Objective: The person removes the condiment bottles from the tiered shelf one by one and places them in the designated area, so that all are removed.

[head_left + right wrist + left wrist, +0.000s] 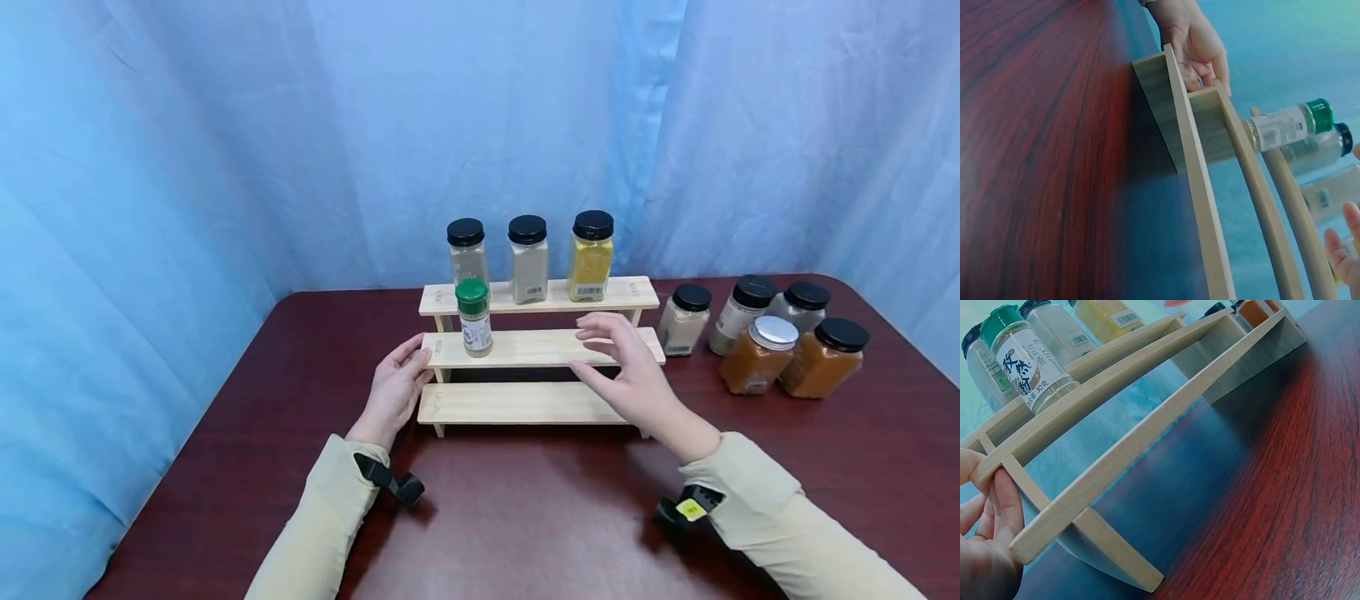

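Centre of the head frame: three-tiered wooden rack, with green-capped jar upright at left of the middle shelf, label reading 孜然粉 and 30克. At the shelf's left end, left hand, gripping, thumb above, fingers beneath. Towards its right end, right hand, fingers apart, loosely curved, holding nothing. Behind, three black-capped jars, two showing barcodes. Right of frame: five jars on dark red table.

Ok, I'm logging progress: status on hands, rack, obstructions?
Left hand gripping middle shelf at left end. Right hand empty near its right end. Rack upright, four jars aboard; nothing visibly blocking.
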`<move>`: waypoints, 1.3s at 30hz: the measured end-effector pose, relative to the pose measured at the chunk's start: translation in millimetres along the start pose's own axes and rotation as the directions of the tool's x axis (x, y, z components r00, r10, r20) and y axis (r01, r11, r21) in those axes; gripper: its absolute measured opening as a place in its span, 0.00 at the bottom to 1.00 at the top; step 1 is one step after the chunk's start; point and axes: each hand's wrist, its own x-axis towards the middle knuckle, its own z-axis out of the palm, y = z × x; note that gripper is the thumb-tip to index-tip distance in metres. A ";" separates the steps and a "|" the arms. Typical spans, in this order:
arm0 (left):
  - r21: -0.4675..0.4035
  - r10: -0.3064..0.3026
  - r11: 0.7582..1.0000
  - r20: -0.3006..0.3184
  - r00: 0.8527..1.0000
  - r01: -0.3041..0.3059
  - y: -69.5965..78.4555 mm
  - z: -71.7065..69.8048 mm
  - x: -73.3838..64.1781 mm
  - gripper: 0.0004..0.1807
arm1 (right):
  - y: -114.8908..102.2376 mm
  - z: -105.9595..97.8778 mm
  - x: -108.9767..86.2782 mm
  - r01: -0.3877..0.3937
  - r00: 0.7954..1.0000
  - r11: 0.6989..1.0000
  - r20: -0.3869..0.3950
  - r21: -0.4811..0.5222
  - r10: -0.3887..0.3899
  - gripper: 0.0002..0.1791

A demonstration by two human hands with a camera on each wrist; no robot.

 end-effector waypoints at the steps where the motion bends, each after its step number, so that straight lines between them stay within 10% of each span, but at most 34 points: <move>1: -0.003 -0.001 1.000 -0.004 1.000 0.001 0.0 0.0 0.3 0.25 | -0.1 3.1 1.7 -0.013 1.000 1.000 0.013 0.014 0.013 0.25; 14: -0.021 -0.016 1.000 -0.011 1.000 0.016 1.3 -1.1 -0.7 0.25 | -10.3 47.1 29.3 -0.138 0.983 0.981 0.140 0.138 0.119 0.39; 39: 0.007 -0.013 1.000 0.005 1.000 0.013 1.8 0.6 0.0 0.25 | -23.0 92.8 63.1 0.013 0.999 0.999 0.033 -0.051 -0.012 0.39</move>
